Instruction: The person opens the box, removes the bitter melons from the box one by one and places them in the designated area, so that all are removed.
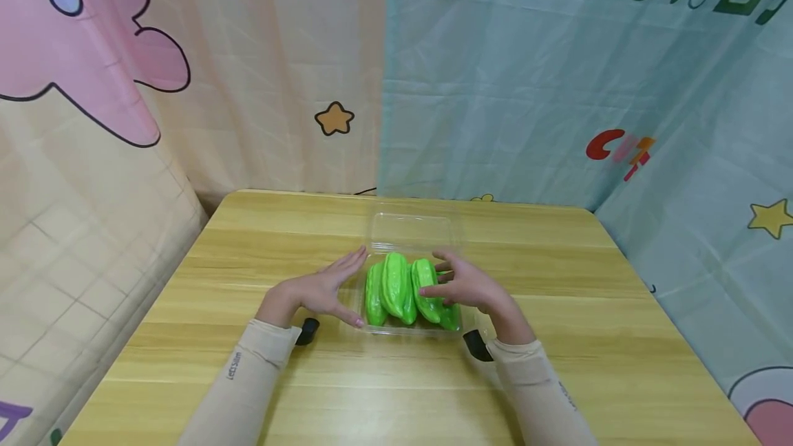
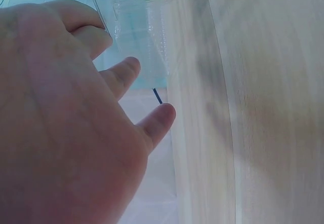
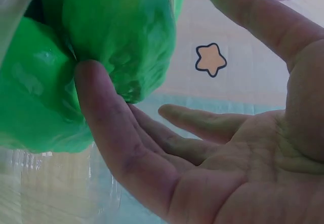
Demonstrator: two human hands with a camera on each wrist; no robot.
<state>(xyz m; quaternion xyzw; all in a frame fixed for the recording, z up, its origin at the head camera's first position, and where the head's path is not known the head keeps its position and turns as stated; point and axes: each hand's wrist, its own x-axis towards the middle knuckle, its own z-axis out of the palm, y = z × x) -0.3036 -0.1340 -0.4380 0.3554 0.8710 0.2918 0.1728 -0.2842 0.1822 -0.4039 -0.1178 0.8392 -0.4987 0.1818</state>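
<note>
Several bright green, ridged vegetables that look like bitter melons [image 1: 394, 284] lie side by side in a clear plastic box [image 1: 396, 330], its lid [image 1: 414, 231] folded back behind it. My left hand [image 1: 325, 290] is at the box's left side, thumb and fingers spread, with the thumb tip at the near left corner. Over the right end of the box reaches my right hand [image 1: 471, 288]. In the right wrist view a fingertip [image 3: 91, 74] lies against the glossy green melons [image 3: 121, 31], while the thumb stands well apart from them.
The box sits mid-table on a wood-grain tabletop [image 1: 372, 391]. Printed curtains [image 1: 495, 88] hang behind the table's far edge and along both sides. Dark wrist pieces [image 1: 478, 346] show under both sleeves.
</note>
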